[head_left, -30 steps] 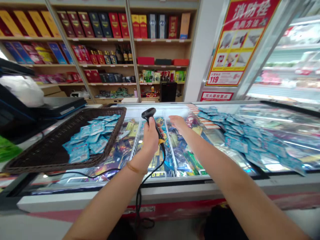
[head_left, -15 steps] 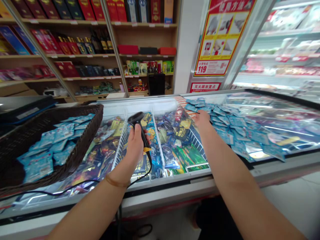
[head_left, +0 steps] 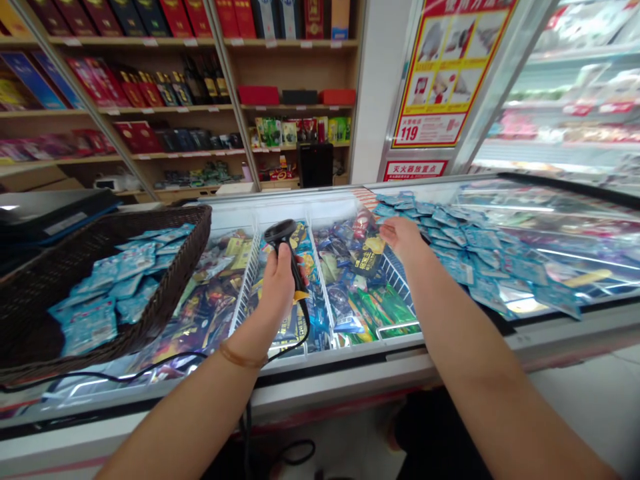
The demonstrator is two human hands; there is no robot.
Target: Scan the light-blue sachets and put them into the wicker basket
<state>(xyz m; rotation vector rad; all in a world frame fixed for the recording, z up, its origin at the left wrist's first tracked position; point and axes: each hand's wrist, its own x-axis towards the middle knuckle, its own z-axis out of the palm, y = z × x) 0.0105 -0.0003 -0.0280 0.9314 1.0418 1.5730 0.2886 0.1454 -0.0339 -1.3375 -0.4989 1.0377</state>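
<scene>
My left hand (head_left: 281, 277) is wrapped round the handle of a black barcode scanner (head_left: 281, 231), held upright above the freezer's packed wire baskets. A black cable runs down from its base. My right hand (head_left: 401, 237) hovers at the left edge of a heap of light-blue packets (head_left: 463, 250) on the freezer lid. Its fingers are loosely bent, and nothing shows in them. More blue packets (head_left: 107, 287) lie in a brown wicker basket (head_left: 203, 230) at the left.
Under my hands, the chest freezer (head_left: 410, 357) holds colourful ice-cream packs (head_left: 373, 257) in white wire compartments. The scanner cable (head_left: 145, 369) trails across the front toward the left. Shelves with boxes (head_left: 257, 95) stand behind, and a lit refrigerated display (head_left: 565, 100) is at the right.
My right hand has come slightly back from the far edge of the packet heap. The left hand keeps the scanner, and the view has shifted a little.
</scene>
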